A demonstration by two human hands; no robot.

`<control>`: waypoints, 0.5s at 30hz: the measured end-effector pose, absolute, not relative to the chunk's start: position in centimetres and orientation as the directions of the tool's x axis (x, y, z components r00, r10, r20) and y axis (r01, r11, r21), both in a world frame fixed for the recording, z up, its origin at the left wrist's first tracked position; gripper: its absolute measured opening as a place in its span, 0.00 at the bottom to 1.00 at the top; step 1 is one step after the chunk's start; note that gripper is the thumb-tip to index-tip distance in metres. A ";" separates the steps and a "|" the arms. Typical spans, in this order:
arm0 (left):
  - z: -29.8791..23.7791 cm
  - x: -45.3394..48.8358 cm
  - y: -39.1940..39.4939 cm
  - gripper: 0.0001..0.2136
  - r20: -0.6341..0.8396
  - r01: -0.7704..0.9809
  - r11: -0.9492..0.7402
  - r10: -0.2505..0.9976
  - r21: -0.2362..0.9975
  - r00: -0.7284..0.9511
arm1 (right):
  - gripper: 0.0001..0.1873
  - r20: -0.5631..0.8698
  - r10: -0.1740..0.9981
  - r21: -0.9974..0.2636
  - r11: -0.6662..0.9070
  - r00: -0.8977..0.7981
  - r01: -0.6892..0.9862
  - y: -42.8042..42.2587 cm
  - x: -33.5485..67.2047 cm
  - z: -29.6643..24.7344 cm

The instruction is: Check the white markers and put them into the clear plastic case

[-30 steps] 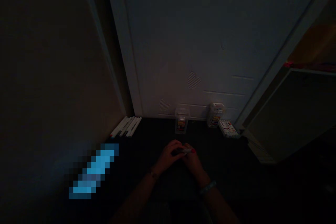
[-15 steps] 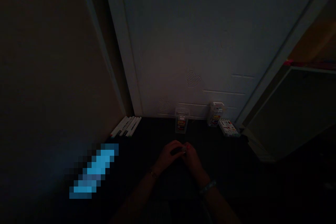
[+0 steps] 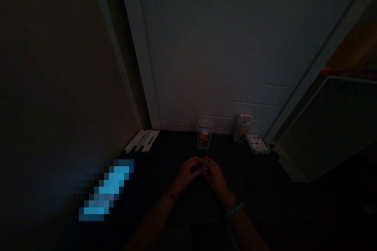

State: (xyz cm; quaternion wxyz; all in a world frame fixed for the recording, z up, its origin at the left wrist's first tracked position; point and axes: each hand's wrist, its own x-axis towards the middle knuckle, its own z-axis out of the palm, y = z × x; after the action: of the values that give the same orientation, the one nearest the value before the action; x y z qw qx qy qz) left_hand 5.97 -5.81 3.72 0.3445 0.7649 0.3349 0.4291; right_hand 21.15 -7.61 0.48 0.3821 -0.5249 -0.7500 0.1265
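Note:
My left hand (image 3: 187, 171) and my right hand (image 3: 214, 173) meet over the dark tabletop (image 3: 165, 164). Both are closed, with their fingertips together around something small that is too dark to make out. Just beyond them stands a clear plastic container (image 3: 204, 135) with a coloured label. Farther right, a second clear container (image 3: 243, 128) with a similar label stands upright against the panel. Beside it lies a pack of markers (image 3: 258, 143) with white sides. Several white markers (image 3: 143, 141) lie in a row at the left of the table.
A pale panel (image 3: 188, 55) with embossed hearts rises behind the table. On the left is a brownish wall (image 3: 59, 66), with a blurred-out bright blue patch (image 3: 108, 190) below it. A board-like piece of furniture (image 3: 338, 125) stands at the right.
The right hand's fingers have shifted slightly, and its fingertips now sit a little higher and further left against the left hand's. The view has moved slightly. The containers and markers stay put.

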 end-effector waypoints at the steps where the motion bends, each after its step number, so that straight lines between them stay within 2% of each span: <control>1: 3.7 6.0 -5.8 0.10 0.424 0.226 -0.531 0.817 0.817 0.390 | 0.15 0.435 0.886 -0.598 0.416 -0.158 0.685 -7.6 21.2 0.6; 9: 3.0 5.9 -5.6 0.13 0.398 0.274 -0.500 0.847 0.822 0.352 | 0.13 0.425 0.889 -0.603 0.418 -0.169 0.679 -7.4 21.2 0.3; 12: 2.6 5.7 -5.4 0.20 0.365 0.254 -0.415 0.904 0.874 0.222 | 0.10 0.452 0.878 -0.595 0.430 -0.159 0.679 -7.5 21.1 0.3; 15: 3.0 5.4 -5.1 0.24 0.387 0.088 -0.390 0.921 0.917 0.051 | 0.08 0.461 0.880 -0.624 0.415 -0.117 0.663 -7.7 21.1 0.6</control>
State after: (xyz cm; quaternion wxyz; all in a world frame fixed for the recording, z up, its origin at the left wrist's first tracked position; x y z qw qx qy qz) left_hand 5.44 -5.08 3.03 0.3740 0.6208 0.4063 0.5564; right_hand 21.10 -7.75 0.64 0.4082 -0.5244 -0.7354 0.1329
